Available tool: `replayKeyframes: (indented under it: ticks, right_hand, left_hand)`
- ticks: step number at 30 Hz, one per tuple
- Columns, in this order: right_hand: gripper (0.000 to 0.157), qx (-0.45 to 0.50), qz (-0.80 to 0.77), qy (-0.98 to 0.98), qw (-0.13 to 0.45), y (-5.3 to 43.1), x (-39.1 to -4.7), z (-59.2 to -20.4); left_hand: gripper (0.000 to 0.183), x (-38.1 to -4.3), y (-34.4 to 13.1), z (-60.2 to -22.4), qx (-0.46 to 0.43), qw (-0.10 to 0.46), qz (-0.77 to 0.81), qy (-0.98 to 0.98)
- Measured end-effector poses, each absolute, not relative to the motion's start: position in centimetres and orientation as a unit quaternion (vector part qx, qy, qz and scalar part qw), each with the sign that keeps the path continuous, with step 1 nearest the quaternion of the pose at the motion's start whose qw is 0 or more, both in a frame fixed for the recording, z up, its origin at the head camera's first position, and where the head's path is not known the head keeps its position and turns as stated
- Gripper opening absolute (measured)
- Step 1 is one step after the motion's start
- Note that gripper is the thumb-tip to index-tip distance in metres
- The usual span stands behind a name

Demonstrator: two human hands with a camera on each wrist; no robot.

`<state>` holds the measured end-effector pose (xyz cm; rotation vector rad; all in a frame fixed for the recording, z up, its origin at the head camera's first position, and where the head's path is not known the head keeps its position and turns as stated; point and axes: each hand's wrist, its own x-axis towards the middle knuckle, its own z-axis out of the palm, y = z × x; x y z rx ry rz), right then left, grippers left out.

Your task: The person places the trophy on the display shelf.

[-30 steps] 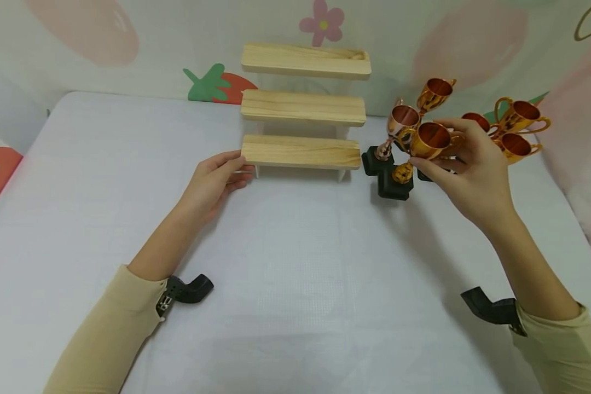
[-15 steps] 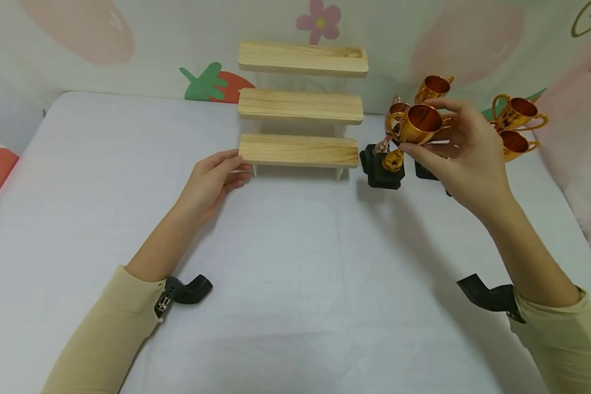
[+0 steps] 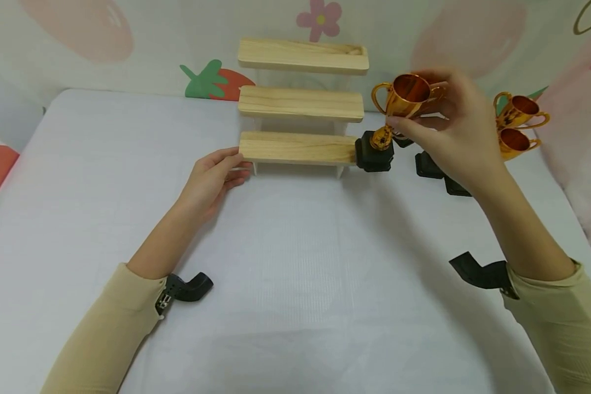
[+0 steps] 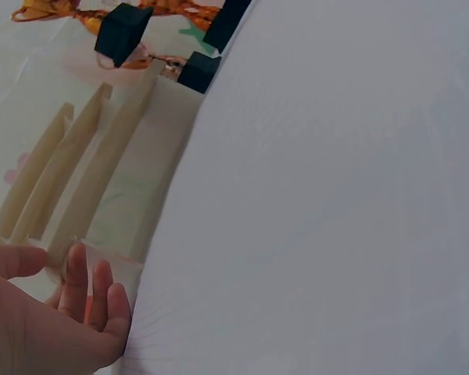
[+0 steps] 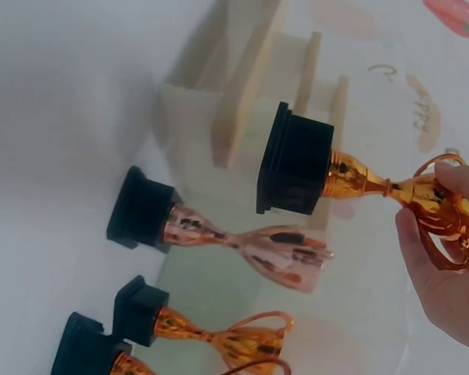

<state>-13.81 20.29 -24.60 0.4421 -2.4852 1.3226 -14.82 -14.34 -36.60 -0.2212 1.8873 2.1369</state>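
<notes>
A gold trophy cup (image 3: pixel 407 97) with a black square base is held in my right hand (image 3: pixel 465 131), thumb and fingers pinching its cup. In the head view its base overlaps the right end of the lowest plank; the right wrist view shows the base (image 5: pixel 297 166) off the table. My left hand (image 3: pixel 209 183) grips the left end of the lowest plank of a three-tier wooden shelf (image 3: pixel 300 103). Thumb and index finger close on that end in the left wrist view (image 4: pixel 76 277). Some right fingers are hidden behind the cup.
Right of the shelf stand other trophies: a rose-gold one (image 5: pixel 281 254) and several gold ones, such as a two-handled cup (image 3: pixel 521 111). My right hand partly hides them in the head view. A printed cloth (image 3: pixel 152 33) hangs behind the white-covered table (image 3: pixel 276 262).
My right hand has lifted the gold trophy and carried it left and away from me, from among the other trophies to the shelf's right end. My left hand stays at the shelf.
</notes>
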Motion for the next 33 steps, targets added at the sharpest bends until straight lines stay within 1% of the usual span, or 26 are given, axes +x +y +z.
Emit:
replayKeyframes:
  ticks: [7, 13, 17, 28, 33]
  right_hand:
    - [0.058, 0.142, 0.449, -0.873, 0.128, 19.3, -15.1, -23.7]
    - [0.057, 0.151, 0.422, -0.883, 0.137, 18.5, -16.1, -23.1]
    - [0.056, 0.15, 0.429, -0.88, 0.135, 17.8, -16.9, -22.6]
    - [0.059, 0.143, 0.431, -0.88, 0.141, 15.8, -18.7, -21.6]
    - [0.06, 0.177, 0.43, -0.87, 0.163, 14.7, -19.7, -21.1]
  left_hand:
    - [0.051, -14.9, -14.4, -36.6, -0.077, 0.139, 0.739, 0.655]
    - [0.048, -14.9, -14.4, -36.8, -0.08, 0.136, 0.737, 0.657]
    - [0.047, -15.0, -14.4, -36.8, -0.083, 0.135, 0.736, 0.658]
    - [0.046, -15.0, -14.1, -37.1, -0.082, 0.132, 0.737, 0.658]
    - [0.046, -15.0, -14.0, -37.0, -0.086, 0.133, 0.736, 0.658]
